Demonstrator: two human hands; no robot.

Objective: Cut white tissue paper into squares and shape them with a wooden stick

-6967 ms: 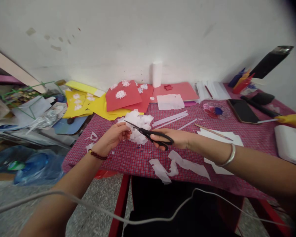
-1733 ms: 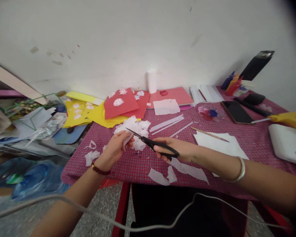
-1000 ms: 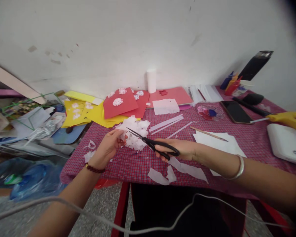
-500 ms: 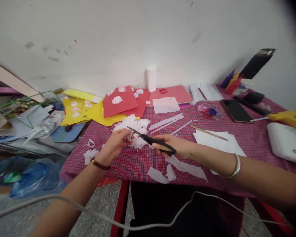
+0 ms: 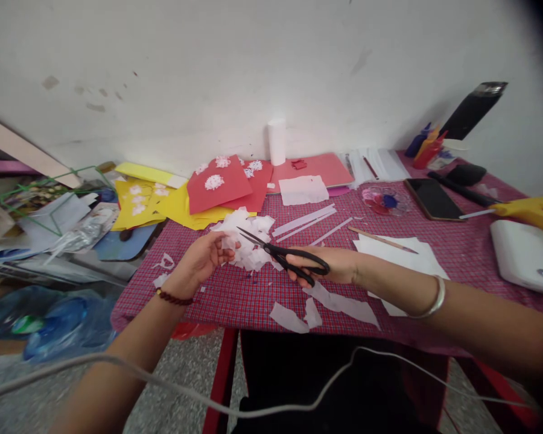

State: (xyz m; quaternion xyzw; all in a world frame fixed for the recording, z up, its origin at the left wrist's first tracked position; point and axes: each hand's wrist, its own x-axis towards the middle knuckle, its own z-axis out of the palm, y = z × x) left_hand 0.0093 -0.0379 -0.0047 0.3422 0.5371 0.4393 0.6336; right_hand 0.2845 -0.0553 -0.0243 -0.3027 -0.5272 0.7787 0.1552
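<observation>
My right hand is closed round the handles of black scissors. Their blades point up and to the left, slightly parted. Between the thumb and fingers of my left hand is a small piece of thin white paper, just left of the blade tips. Behind and below the blades lies a loose heap of cut white paper pieces, partly hidden by the scissors. Torn paper strips rest near the table's front edge, below my right hand.
Red cards with white flower shapes and yellow sheets lie at the back left. To the right are a pencil on white sheets, a phone, a glue gun and paint bottles. A white cable crosses in front.
The scissor blades have parted and moved slightly right, away from my left hand. My left hand has shifted a little left, its fingers now more loosely curled.
</observation>
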